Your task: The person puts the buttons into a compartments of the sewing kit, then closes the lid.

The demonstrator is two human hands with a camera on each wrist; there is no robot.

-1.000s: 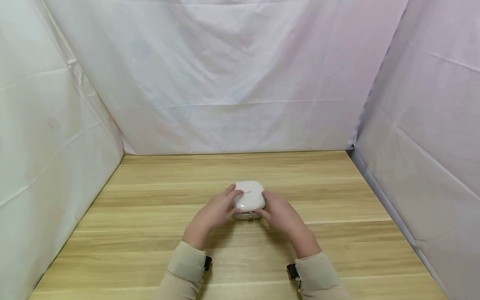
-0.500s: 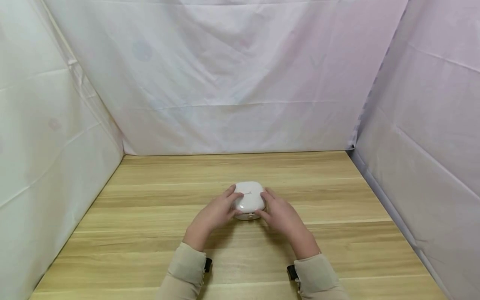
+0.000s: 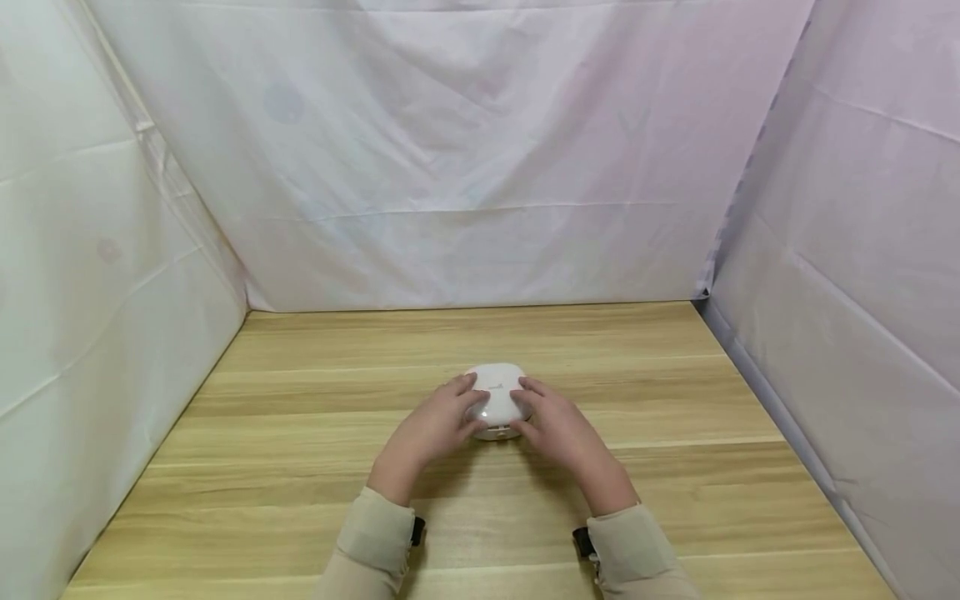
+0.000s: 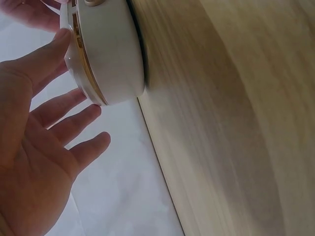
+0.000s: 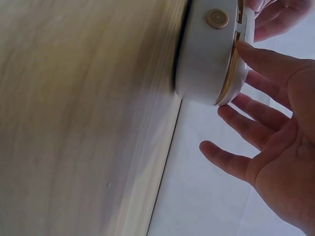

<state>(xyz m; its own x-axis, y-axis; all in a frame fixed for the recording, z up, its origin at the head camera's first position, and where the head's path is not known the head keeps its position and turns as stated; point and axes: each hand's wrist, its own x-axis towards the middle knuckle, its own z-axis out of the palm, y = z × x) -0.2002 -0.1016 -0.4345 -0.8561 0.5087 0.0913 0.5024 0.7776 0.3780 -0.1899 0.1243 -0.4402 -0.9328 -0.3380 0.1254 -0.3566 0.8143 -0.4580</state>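
A white, rounded-square lidded case (image 3: 497,404) stands on the table between both hands. Small dark lettering marks its lid, and a gold band (image 5: 229,78) runs round the seam below. On its front is a round gold knob (image 5: 217,18). My left hand (image 3: 431,429) touches the lid from the left, thumb at the front rim and other fingertips on its top and side. From the right, my right hand (image 3: 562,429) touches it likewise. In both wrist views the fingers look relaxed and fairly straight, the little fingers apart from the case. The lid sits down on the base.
The wood-grain table (image 3: 300,483) reaches back to a white cloth curtain (image 3: 450,167). More white cloth hangs on the left (image 3: 82,250) and right (image 3: 862,250). Beige sleeves (image 3: 375,533) and dark wrist-worn devices (image 3: 582,543) show at the bottom.
The fingers of both hands have shifted slightly inward onto the lid's top, mostly on the right. The case stays in nearly the same place.
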